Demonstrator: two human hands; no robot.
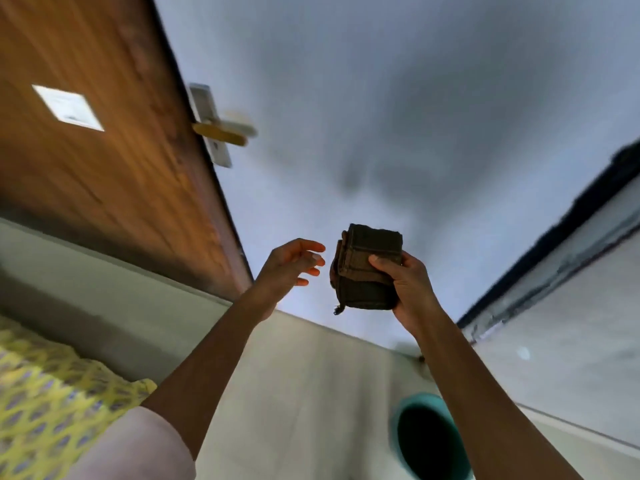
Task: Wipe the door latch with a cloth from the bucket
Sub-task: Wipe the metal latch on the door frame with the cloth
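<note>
Meanwhile, the right hand (pixel 408 289) clasps a folded cloth (pixel 369 268); the left hand (pixel 291 265) hovers unclenched beside it. Far left, the blurred door latch (pixel 221 128) waits, and a loosening fold could apparently slip.

Brown wooden door (pixel 104 161) beside a pale grey wall (pixel 398 98).

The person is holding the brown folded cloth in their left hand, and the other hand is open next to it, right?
Not quite. The head view shows the brown folded cloth held in the right hand. The left hand is the open one next to it.
</note>
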